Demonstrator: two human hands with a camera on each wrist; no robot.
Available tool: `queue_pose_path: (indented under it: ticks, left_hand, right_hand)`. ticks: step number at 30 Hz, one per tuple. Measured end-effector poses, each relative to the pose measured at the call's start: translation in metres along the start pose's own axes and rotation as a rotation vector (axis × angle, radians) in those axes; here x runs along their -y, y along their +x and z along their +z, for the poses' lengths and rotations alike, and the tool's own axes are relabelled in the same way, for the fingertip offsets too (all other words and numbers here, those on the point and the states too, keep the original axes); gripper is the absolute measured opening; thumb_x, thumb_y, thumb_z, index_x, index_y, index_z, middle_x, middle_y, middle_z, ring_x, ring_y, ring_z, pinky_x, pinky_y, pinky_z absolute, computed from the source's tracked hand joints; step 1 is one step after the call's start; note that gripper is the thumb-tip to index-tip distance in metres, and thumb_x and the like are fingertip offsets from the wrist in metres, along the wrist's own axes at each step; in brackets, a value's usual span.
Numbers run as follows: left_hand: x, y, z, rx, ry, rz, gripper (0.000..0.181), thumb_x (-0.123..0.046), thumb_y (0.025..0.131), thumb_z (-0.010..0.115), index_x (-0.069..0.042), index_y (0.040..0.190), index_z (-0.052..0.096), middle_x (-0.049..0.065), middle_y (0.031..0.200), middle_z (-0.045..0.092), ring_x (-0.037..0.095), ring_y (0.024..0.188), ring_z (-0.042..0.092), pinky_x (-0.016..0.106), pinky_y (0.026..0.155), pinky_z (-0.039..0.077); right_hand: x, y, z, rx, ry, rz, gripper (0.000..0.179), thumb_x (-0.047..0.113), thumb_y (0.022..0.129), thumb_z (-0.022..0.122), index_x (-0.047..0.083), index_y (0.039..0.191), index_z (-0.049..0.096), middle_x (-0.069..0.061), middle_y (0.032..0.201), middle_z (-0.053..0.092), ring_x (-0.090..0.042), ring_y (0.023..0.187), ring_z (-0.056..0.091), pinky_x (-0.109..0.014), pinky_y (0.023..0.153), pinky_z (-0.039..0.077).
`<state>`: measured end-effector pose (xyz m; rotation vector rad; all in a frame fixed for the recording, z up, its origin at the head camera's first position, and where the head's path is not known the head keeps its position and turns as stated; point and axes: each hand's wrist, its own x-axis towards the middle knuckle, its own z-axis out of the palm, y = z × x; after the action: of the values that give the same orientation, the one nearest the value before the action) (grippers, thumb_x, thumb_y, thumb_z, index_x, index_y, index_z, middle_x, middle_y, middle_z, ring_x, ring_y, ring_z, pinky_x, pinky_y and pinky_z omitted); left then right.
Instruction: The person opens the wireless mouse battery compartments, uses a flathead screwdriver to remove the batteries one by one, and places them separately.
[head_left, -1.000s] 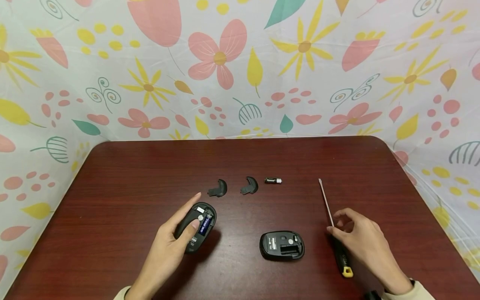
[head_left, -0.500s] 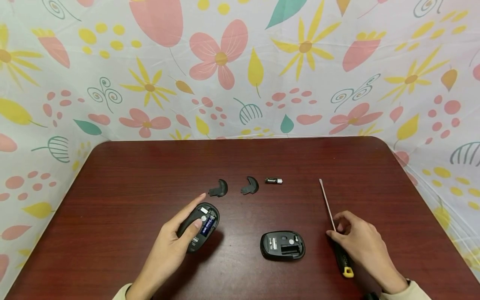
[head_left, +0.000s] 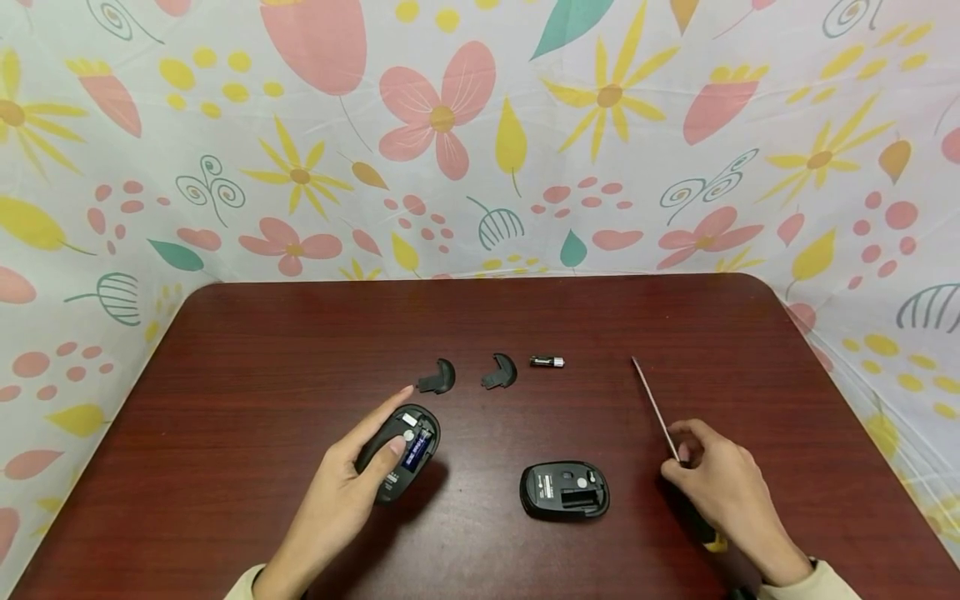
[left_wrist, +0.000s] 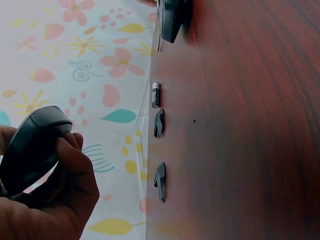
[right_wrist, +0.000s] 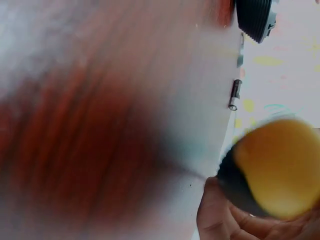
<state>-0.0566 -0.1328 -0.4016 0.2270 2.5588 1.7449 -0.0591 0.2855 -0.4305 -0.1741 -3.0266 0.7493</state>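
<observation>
My left hand [head_left: 330, 492] holds a black computer mouse [head_left: 408, 479] underside up, tilted over the table. A blue battery [head_left: 416, 450] sits in its compartment, and my thumb lies across the underside. In the left wrist view, curled fingers [left_wrist: 77, 170] grip the mouse's side. My right hand [head_left: 727, 487] pinches a screwdriver [head_left: 686, 510] where its black handle meets the shaft, the tip pointing away from me. Its yellow handle end [right_wrist: 282, 167] fills much of the right wrist view. Between the hands, a second mouse [head_left: 551, 500] lies upside down with its battery slot uncovered and bare.
Two black battery covers [head_left: 438, 379] lie further back on the dark red table [head_left: 300, 350], with a loose black-and-silver battery [head_left: 546, 362] to their right. A flowered cloth [head_left: 465, 217] hangs behind the table and along both sides.
The right hand has taken hold of the screwdriver and turned it: its tip shifts slightly left, its handle end right. The left hand and its mouse have moved slightly right.
</observation>
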Motion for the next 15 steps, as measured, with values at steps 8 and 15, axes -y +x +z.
queue_pose_path:
  ticks: [8,15]
  left_hand:
    - [0.0,0.002,0.001,0.003,0.024,0.017,0.051,-0.019,0.108,0.059,-0.047,0.15,0.052,-0.009,0.153,0.057,0.011,0.127,0.061,0.015,0.104,0.049]
    - [-0.001,0.003,0.003,0.011,0.037,0.024,0.05,-0.021,0.108,0.059,-0.047,0.15,0.052,-0.009,0.151,0.059,0.012,0.127,0.061,0.016,0.105,0.049]
  right_hand:
    - [0.008,-0.011,-0.002,-0.124,0.227,-0.232,0.044,-0.012,0.083,0.064,0.007,0.121,0.072,0.002,0.085,0.059,0.002,0.057,0.053,-0.017,0.048,0.045]
    - [0.023,-0.022,-0.012,0.043,0.445,-0.496,0.051,-0.018,0.095,0.058,0.011,0.136,0.066,0.005,0.09,0.056,-0.001,0.053,0.053,-0.016,0.042,0.045]
